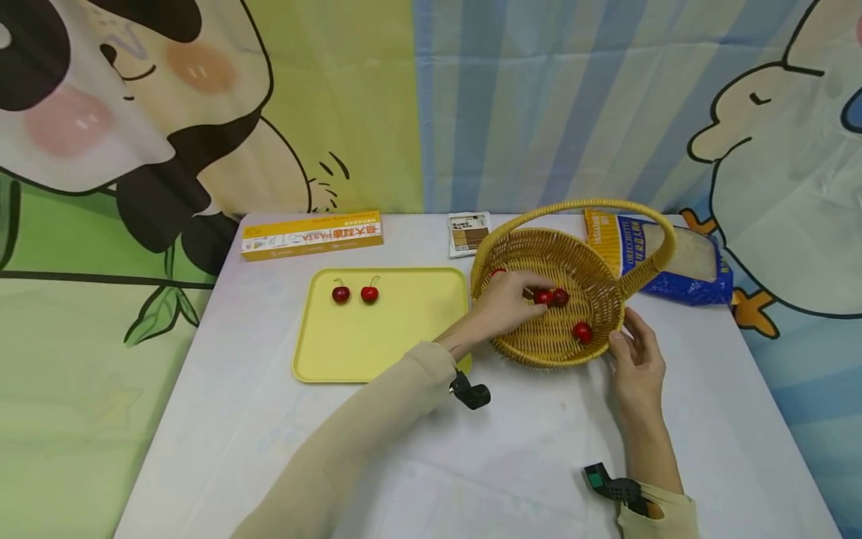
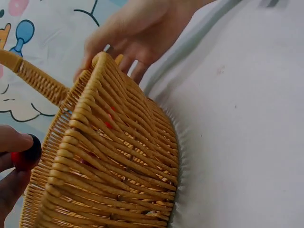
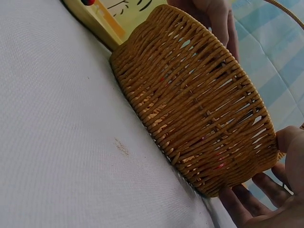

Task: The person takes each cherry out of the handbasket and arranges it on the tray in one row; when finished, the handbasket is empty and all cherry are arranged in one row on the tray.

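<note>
My left hand [image 1: 505, 303] reaches over the rim of a wicker basket [image 1: 539, 353] and pinches a red cherry [image 2: 27, 153] between thumb and fingers. In the head view a darker cherry [image 1: 561, 297] shows right beside those fingertips. Another cherry [image 1: 582, 332] lies on the basket floor near the right side, and one more [image 1: 498, 271] is partly hidden behind the left hand. My right hand [image 1: 636, 367] grips the basket's near right edge, its fingers along the outer wall. On the yellow tray [image 1: 350, 352] sit two stemmed cherries, one dark [image 1: 340, 294] and one bright red [image 1: 369, 293].
A yellow pasta box [image 1: 313, 236] lies at the back left. Behind the basket are a small white-and-brown packet [image 1: 468, 233] and a blue-and-yellow orecchiette bag [image 1: 673, 258]. The basket's tall handle [image 1: 579, 203] arches over it. A white cloth [image 1: 525, 464] covers the table.
</note>
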A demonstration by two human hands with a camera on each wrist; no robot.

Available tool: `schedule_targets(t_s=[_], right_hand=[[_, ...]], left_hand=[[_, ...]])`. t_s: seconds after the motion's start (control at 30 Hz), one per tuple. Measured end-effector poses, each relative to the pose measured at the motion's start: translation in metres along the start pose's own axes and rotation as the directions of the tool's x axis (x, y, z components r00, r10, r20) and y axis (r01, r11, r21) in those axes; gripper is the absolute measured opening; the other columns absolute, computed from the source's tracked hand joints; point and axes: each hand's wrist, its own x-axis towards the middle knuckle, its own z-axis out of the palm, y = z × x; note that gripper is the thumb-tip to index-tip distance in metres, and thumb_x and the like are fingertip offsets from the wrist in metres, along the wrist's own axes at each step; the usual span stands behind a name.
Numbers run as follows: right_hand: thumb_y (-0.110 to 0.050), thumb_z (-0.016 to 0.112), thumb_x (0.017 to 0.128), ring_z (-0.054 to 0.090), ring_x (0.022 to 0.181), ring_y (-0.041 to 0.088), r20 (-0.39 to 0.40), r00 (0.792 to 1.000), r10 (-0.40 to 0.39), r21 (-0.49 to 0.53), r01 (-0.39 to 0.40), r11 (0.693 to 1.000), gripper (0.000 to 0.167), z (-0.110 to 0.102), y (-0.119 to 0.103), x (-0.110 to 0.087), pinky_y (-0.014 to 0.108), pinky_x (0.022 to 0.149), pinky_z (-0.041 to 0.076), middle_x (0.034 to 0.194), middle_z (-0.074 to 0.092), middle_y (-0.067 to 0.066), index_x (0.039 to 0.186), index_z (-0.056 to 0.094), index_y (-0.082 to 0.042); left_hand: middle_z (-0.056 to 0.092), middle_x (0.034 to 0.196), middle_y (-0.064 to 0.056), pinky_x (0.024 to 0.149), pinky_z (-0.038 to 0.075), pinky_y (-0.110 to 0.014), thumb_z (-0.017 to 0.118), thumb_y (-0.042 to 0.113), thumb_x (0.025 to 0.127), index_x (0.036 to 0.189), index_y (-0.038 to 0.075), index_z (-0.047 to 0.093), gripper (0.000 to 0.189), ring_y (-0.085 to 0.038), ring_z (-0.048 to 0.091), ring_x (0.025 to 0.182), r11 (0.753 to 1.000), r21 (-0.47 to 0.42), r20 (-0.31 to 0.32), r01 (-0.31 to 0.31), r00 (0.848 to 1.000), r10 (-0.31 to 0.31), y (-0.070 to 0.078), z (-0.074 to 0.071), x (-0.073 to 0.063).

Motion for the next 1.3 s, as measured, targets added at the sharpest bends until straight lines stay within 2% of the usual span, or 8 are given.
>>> schedule_targets(t_s=[0.07,0.27,0.53,0.73,0.83,0.97,1.03,1.3], right_hand=[[-0.011,0.056,0.108,0.054,0.133,0.014,-0.007,1.000,0.013,-0.010,-0.013,1.000,0.053,0.000,-0.001,0.000,0.008,0.094,0.052,0.161,0.045,0.006,0.159,0.044,-0.017],[-0.012,0.055,0.108,0.053,0.135,0.013,-0.012,0.999,0.033,-0.026,-0.034,0.999,0.052,0.001,-0.002,0.000,0.007,0.093,0.051,0.161,0.045,0.004,0.159,0.044,-0.019],[-0.012,0.056,0.108,0.054,0.135,0.015,0.000,1.000,0.017,-0.015,-0.017,1.000,0.053,0.004,-0.002,0.000,0.008,0.093,0.052,0.161,0.044,0.007,0.159,0.044,-0.018],[-0.012,0.055,0.108,0.053,0.137,0.015,-0.006,0.999,0.034,-0.024,-0.034,0.999,0.052,0.002,-0.002,0.000,0.007,0.093,0.051,0.162,0.044,0.005,0.159,0.044,-0.019],[-0.012,0.055,0.108,0.052,0.137,0.016,-0.008,0.999,0.041,-0.020,-0.041,0.999,0.053,0.001,-0.002,-0.001,0.007,0.092,0.051,0.162,0.043,0.005,0.159,0.043,-0.019],[-0.013,0.056,0.108,0.051,0.137,0.016,-0.007,0.999,0.047,-0.006,-0.047,0.999,0.053,0.001,-0.001,0.000,0.007,0.092,0.052,0.162,0.043,0.005,0.159,0.043,-0.019],[-0.013,0.056,0.108,0.052,0.136,0.015,-0.006,0.999,0.044,-0.008,-0.044,0.999,0.052,0.001,-0.001,0.000,0.007,0.092,0.052,0.161,0.043,0.005,0.159,0.044,-0.020],[-0.011,0.055,0.108,0.054,0.133,0.013,-0.012,0.999,0.029,-0.011,-0.029,1.000,0.051,0.001,-0.001,-0.001,0.007,0.092,0.052,0.160,0.044,0.006,0.158,0.045,-0.019]], left_hand=[[0.074,0.131,0.001,0.091,0.053,-0.021,0.080,0.015,0.093,0.130,0.017,0.075,0.038,-0.012,0.067,0.120,1.000,0.001,-0.010,-0.011,1.000,0.011,0.002,-0.004,-0.006],[0.074,0.130,0.005,0.107,0.051,-0.026,0.080,0.018,0.093,0.129,0.019,0.075,0.036,-0.013,0.064,0.128,0.999,-0.022,-0.023,-0.027,0.999,0.027,0.005,-0.018,-0.024],[0.075,0.126,0.006,0.103,0.053,-0.025,0.080,0.018,0.093,0.127,0.019,0.076,0.035,-0.008,0.066,0.122,0.993,-0.105,-0.069,-0.051,0.997,0.044,0.001,-0.040,-0.055],[0.077,0.124,0.002,0.100,0.058,-0.039,0.081,0.015,0.091,0.126,0.016,0.077,0.035,-0.012,0.069,0.117,0.988,-0.129,-0.099,-0.081,0.993,0.069,-0.001,-0.052,-0.071],[0.077,0.122,0.001,0.093,0.059,-0.039,0.081,0.014,0.091,0.125,0.014,0.077,0.034,-0.015,0.070,0.109,0.987,-0.125,-0.104,-0.098,0.991,0.085,-0.002,-0.058,-0.077],[0.078,0.119,0.003,0.087,0.058,-0.026,0.081,0.013,0.091,0.124,0.014,0.078,0.033,-0.010,0.070,0.101,0.986,-0.112,-0.105,-0.120,0.989,0.108,-0.010,-0.065,-0.086],[0.078,0.116,0.004,0.090,0.058,-0.025,0.081,0.012,0.091,0.123,0.015,0.078,0.033,-0.006,0.070,0.100,0.986,-0.108,-0.110,-0.123,0.988,0.111,-0.015,-0.069,-0.091],[0.078,0.117,0.007,0.099,0.059,-0.035,0.082,0.012,0.090,0.122,0.018,0.079,0.033,-0.007,0.072,0.102,0.983,-0.153,-0.134,-0.098,0.988,0.078,-0.035,-0.086,-0.107]])
